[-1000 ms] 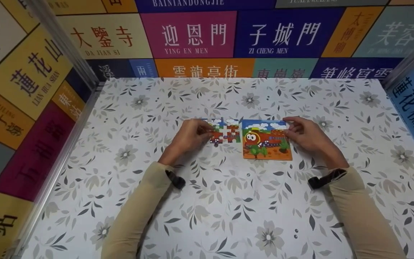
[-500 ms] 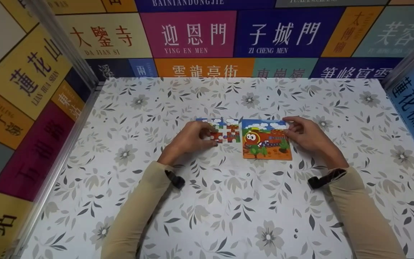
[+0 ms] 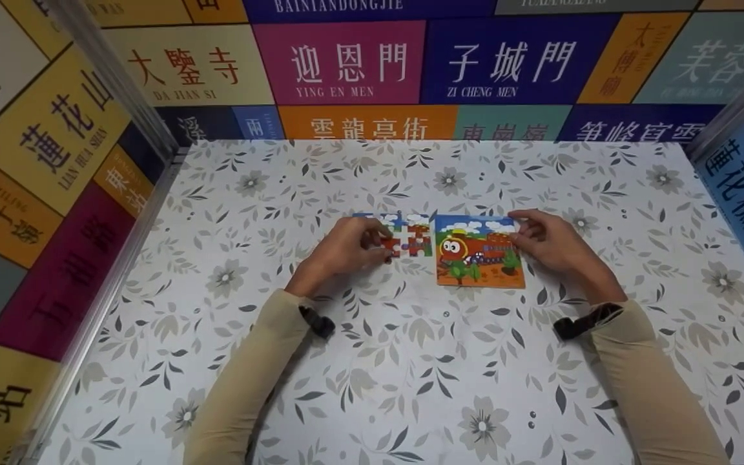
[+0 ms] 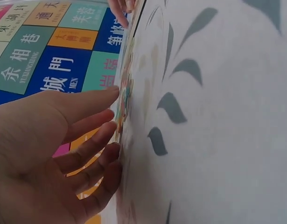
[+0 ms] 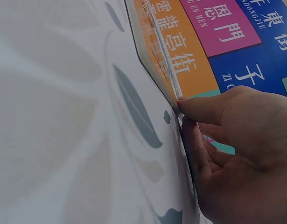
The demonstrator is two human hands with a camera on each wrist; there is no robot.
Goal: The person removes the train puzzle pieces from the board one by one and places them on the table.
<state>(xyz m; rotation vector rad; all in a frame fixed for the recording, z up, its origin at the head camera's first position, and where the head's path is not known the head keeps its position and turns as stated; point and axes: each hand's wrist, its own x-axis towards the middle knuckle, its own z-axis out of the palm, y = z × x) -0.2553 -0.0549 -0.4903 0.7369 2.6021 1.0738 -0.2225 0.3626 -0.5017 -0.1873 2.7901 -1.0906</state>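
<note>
Head view, floral tabletop (image 3: pixel 411 361), sign-tiled walls (image 3: pixel 340 61)

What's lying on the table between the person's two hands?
In the head view, two things lie between the left hand and right hand: a cluster of joined puzzle pieces and an orange picture card showing a cartoon train, side by side.

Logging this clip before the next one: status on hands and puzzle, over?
Left hand on the loose puzzle pieces, fingers pressing. Right hand holds the picture card by its right edge. Nothing in the way on the tablecloth.
</note>
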